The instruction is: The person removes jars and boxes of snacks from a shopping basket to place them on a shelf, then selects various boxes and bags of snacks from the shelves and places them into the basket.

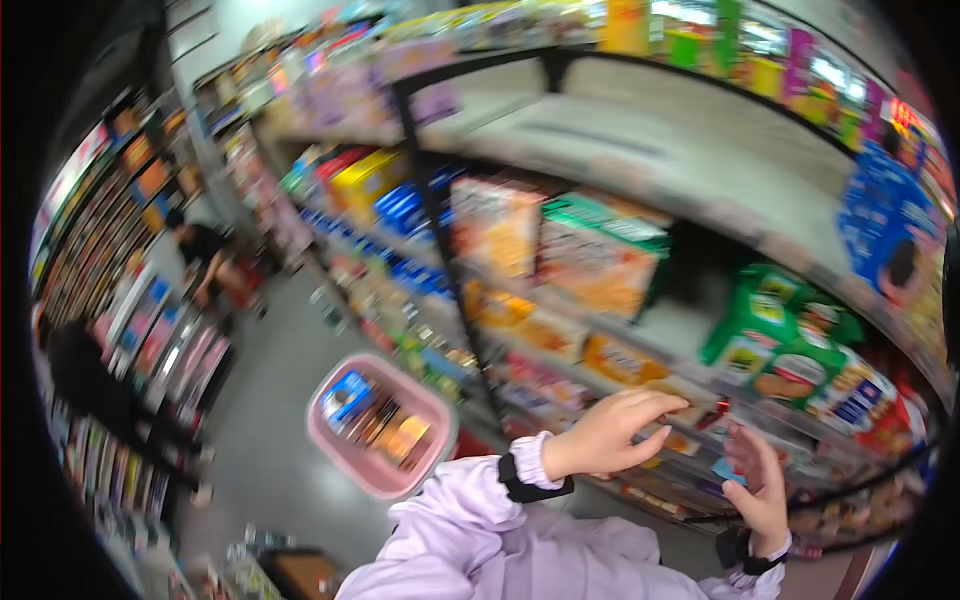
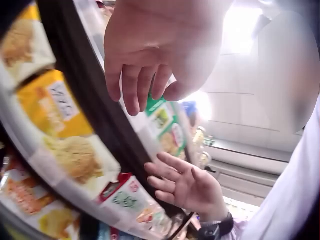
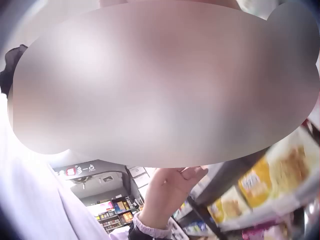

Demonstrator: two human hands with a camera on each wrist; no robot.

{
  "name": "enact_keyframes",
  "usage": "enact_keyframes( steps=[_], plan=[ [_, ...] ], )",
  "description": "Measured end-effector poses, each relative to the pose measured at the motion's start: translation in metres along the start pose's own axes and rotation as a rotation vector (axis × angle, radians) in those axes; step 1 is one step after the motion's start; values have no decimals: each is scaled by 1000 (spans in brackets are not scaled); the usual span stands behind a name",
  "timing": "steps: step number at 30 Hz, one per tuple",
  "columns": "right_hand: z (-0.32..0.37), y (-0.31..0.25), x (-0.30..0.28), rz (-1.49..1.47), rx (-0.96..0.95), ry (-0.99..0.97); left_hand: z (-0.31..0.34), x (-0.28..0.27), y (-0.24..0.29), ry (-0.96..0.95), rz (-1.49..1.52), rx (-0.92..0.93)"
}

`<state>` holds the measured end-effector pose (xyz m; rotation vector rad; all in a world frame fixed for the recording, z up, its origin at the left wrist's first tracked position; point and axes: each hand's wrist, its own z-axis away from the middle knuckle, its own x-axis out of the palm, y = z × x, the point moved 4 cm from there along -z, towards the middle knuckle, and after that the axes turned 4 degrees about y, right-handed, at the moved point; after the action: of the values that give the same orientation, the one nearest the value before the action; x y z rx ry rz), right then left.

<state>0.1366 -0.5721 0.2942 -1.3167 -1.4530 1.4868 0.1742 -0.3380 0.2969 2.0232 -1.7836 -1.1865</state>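
My left hand (image 1: 612,436) is held out before the snack shelves with bare, slightly bent fingers and nothing in its grasp. In the left wrist view its fingers hang loosely above the other hand. My right hand (image 1: 760,482) is raised to its right, palm turned inward and fingers spread, also holding nothing. The two hands are apart. Nearest to them are the shelf's green snack bags (image 1: 795,365) and a yellow packet (image 2: 52,105) on the row below. Most of the right wrist view is covered by a blur, hiding the right hand there.
A pink basket (image 1: 318,440) with several packages stands on the grey floor (image 1: 285,365) to the left. Green-topped boxes (image 1: 600,255) fill part of the shelf. A black bar (image 1: 440,220) crosses the shelf front. A person in dark clothes (image 1: 90,380) is at far left; another sits farther back.
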Motion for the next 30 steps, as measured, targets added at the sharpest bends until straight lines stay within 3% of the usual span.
enact_keyframes(
  steps=[4, 7, 10, 13, 16, 19, 21, 22, 23, 25, 26, 27, 28, 30],
  plan=[
    [-22, 114, 75, -47, 297, -195, 108, -31, -67, 90, 74, -487],
    [-40, 152, 141, -94, 388, -343, 197, -68, -108, 222, -16, -665],
    [-57, 172, 206, -112, 423, -482, 283, -110, -129, 390, 52, -980],
    [-72, 168, 278, -125, 476, -599, 375, -151, -152, 594, 3, -1069],
    [-86, 179, 350, -51, 442, -762, 461, -192, -173, 978, 33, -1148],
    [-105, 188, 427, -8, 388, -898, 518, -239, -183, 1193, -213, -1186],
    [-111, 213, 479, -16, 422, -945, 554, -265, -197, 1259, -276, -1220],
    [-116, 231, 505, -34, 470, -945, 529, -286, -180, 1210, -393, -1365],
    [-124, 236, 530, -30, 441, -943, 535, -300, -186, 1264, -191, -1468],
    [-143, 225, 575, -12, 455, -903, 578, -316, -216, 1265, -429, -1395],
    [-150, 218, 594, 0, 501, -863, 588, -321, -230, 1392, -263, -1277],
    [-154, 229, 615, -17, 425, -797, 566, -333, -224, 1304, -128, -1385],
    [-158, 250, 640, -32, 351, -729, 577, -335, -235, 1335, -128, -1424],
    [-165, 288, 689, -136, 288, -783, 586, -333, -245, 1364, -95, -1477]
  ],
)
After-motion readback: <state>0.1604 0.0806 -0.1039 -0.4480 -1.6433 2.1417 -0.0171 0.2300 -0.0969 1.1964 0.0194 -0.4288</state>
